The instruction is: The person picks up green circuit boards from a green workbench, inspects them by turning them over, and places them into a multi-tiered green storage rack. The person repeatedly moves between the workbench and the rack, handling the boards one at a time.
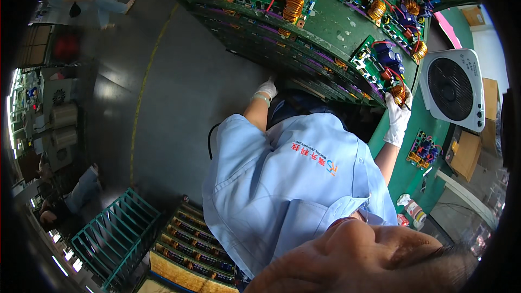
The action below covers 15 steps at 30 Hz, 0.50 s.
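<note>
circuit boards sit stacked in a green slotted rack, tilted across the top of the view, each green board carrying copper-wound coils, blue capacitors and red wires. the right hand, in a white glove, grips the lower right corner of the stack, fingers closed around the board edge beside a copper coil. the left hand, also white-gloved, reaches to the stack's lower left side and touches it; whether its fingers are closed on anything cannot be told. below the hands hangs the person's light blue work shirt. just right of the stack stands a white box fan on a green surface, where a small loose board also lies. at lower left, an empty green slotted rack rests on the grey floor next to another rack filled with boards. another person in pale clothes is far off at upper left.
</note>
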Each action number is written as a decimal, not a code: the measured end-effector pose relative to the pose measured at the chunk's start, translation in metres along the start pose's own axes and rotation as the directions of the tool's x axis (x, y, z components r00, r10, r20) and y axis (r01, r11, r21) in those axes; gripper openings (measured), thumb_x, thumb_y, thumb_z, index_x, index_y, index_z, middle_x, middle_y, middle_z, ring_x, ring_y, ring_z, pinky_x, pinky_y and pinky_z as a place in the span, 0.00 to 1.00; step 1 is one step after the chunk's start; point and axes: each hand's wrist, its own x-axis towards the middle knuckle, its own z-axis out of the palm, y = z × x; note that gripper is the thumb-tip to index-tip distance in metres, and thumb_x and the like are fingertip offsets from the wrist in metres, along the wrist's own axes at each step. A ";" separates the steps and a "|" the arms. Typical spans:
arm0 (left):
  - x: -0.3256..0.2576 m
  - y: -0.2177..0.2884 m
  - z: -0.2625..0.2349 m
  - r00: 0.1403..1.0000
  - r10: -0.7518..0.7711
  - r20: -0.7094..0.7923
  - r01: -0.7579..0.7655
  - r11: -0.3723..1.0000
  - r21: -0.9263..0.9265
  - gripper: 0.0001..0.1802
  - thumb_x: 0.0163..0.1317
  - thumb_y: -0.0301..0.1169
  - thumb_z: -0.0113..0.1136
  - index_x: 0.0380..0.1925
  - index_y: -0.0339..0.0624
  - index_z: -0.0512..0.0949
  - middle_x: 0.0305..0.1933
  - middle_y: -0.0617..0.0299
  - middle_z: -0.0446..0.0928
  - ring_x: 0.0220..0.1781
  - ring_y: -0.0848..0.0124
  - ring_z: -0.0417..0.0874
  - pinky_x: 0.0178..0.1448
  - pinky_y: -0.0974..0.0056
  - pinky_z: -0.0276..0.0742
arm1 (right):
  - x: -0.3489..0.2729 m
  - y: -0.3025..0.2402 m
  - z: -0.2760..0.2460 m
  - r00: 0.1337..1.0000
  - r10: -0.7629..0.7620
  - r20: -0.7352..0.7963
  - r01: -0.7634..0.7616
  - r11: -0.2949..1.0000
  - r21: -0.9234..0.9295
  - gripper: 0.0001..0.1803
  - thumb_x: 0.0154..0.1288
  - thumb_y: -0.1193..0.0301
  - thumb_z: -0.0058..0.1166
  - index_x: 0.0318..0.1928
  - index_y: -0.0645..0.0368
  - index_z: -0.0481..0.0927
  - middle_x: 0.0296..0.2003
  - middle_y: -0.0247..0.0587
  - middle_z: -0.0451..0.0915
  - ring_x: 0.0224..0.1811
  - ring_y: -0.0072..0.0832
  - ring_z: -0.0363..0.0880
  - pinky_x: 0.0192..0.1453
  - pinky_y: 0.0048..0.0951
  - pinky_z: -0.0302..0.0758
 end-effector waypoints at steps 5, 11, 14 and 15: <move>0.000 0.038 -0.027 0.999 -0.004 -0.032 0.006 0.998 0.057 0.44 0.64 0.37 0.58 0.76 0.55 0.47 0.65 0.43 0.72 0.66 0.47 0.74 0.68 0.48 0.70 | -0.001 -0.001 -0.001 1.000 0.022 0.001 -0.022 1.000 0.013 0.33 0.53 0.71 0.68 0.61 0.58 0.71 0.47 0.35 0.80 0.49 0.23 0.79 0.57 0.26 0.76; 0.043 0.014 0.018 0.998 0.018 -0.058 -0.016 0.999 0.038 0.45 0.63 0.32 0.56 0.77 0.56 0.45 0.64 0.44 0.73 0.66 0.48 0.74 0.68 0.47 0.70 | 0.005 -0.004 0.004 1.000 -0.005 0.031 0.004 0.999 0.042 0.33 0.53 0.71 0.68 0.60 0.58 0.71 0.47 0.35 0.80 0.48 0.23 0.80 0.57 0.25 0.76; 0.044 0.026 0.027 0.997 0.079 0.007 -0.079 0.992 0.103 0.46 0.62 0.30 0.55 0.77 0.56 0.43 0.63 0.44 0.74 0.64 0.49 0.76 0.66 0.47 0.71 | -0.002 0.001 -0.003 1.000 0.010 -0.009 -0.010 1.000 0.002 0.33 0.53 0.71 0.68 0.60 0.59 0.72 0.47 0.35 0.80 0.48 0.22 0.79 0.56 0.25 0.76; 0.042 0.026 0.023 0.997 0.072 -0.004 -0.071 0.993 0.093 0.47 0.62 0.30 0.56 0.77 0.56 0.42 0.62 0.44 0.75 0.63 0.49 0.76 0.66 0.47 0.72 | -0.001 -0.001 -0.001 1.000 0.012 -0.006 -0.012 1.000 -0.010 0.33 0.53 0.71 0.68 0.60 0.59 0.72 0.47 0.34 0.80 0.48 0.22 0.79 0.56 0.25 0.75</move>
